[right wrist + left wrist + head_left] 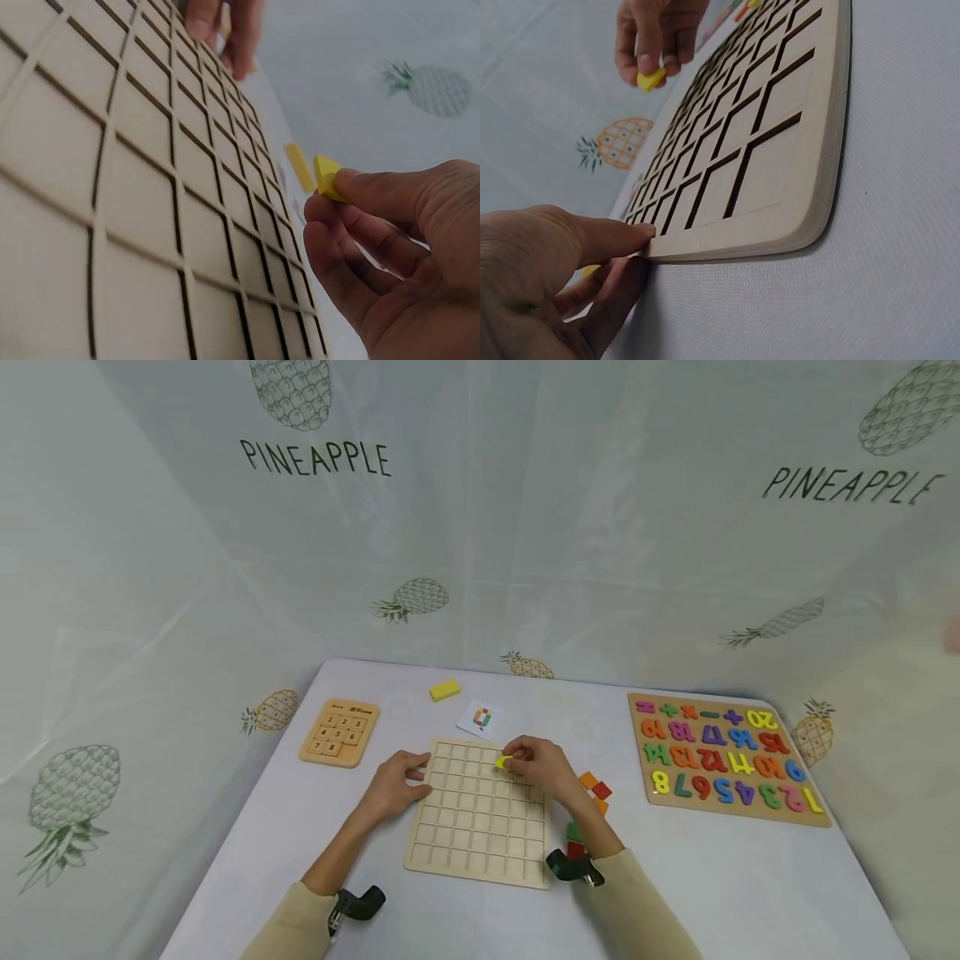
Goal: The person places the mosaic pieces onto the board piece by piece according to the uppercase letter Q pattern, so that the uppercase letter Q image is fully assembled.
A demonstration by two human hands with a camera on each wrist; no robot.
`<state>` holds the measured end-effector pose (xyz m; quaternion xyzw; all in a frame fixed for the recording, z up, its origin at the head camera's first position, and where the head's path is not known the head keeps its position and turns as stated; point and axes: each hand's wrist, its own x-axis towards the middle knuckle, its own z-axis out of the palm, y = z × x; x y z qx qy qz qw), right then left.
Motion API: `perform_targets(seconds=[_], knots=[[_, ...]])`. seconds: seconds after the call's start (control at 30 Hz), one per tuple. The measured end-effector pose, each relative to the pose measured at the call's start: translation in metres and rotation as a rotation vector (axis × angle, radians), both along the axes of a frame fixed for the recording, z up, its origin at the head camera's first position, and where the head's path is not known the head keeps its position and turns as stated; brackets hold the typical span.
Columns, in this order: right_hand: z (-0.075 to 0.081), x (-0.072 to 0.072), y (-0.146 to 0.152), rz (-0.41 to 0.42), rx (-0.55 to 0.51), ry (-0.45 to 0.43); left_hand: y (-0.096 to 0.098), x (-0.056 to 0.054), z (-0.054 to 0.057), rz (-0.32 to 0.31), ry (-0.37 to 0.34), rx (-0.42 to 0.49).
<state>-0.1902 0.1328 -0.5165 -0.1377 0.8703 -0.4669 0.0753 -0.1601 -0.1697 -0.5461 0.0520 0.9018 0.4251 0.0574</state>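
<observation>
A pale wooden grid board (478, 842) lies on the table, its square recesses holding nothing where visible. At its left edge, my left hand (393, 785) grips the rim, with the thumb on top and the fingers beside and below, as the left wrist view shows. My right hand (546, 768) is over the far right part of the board. Between its thumb and fingertips it pinches a small yellow tile (327, 177), which looks triangular in the right wrist view and is raised above the grid. Beyond the board lies a white card (471, 720) printed with a coloured ring-like pattern.
Loose orange tiles (588, 779), red tiles (602, 790) and a green tile (573, 832) lie right of the board, partly behind the right forearm. A yellow block (445, 691) sits at the back. A number sliding puzzle (309, 750) lies left, a coloured number board (819, 819) right.
</observation>
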Motion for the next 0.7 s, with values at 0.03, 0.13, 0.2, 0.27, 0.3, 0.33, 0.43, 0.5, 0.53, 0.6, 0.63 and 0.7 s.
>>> perform_targets(seconds=[0.03,0.13,0.2,0.27,0.3,0.33,0.43,0.5,0.53,0.6,0.63,0.7], knots=[[-0.002,-0.001,-0.007,0.018,0.012,0.009,0.0,0.0,0.0,0.001,0.0,-0.001],[-0.006,-0.005,-0.023,0.064,0.04,0.023,0.0,0.0,0.0,0.005,-0.004,-0.002],[-0.007,-0.006,-0.031,0.086,0.042,0.031,0.001,-0.001,0.0,0.003,-0.005,0.001],[-0.007,-0.009,-0.037,0.107,0.05,0.035,0.001,-0.001,0.001,0.001,-0.006,0.004],[-0.008,-0.01,-0.041,0.117,0.057,0.04,0.001,-0.001,0.001,0.001,-0.008,0.004],[-0.008,-0.011,-0.043,0.124,0.062,0.044,0.001,-0.001,0.001,0.002,-0.011,0.006],[-0.011,-0.014,-0.05,0.141,0.09,0.044,0.002,0.0,0.002,0.002,-0.013,0.005],[-0.013,-0.014,-0.053,0.148,0.11,0.043,0.002,0.001,0.002,0.0,-0.018,0.009],[-0.014,-0.013,-0.054,0.148,0.12,0.041,0.002,0.001,0.002,-0.002,-0.018,0.009],[-0.015,-0.013,-0.055,0.148,0.14,0.05,0.002,0.0,0.002,-0.004,-0.016,0.013],[-0.015,-0.013,-0.056,0.147,0.15,0.056,0.002,0.0,0.001,-0.005,-0.015,0.013],[-0.015,-0.013,-0.056,0.144,0.165,0.07,0.001,-0.001,0.0,-0.002,-0.016,0.011]])
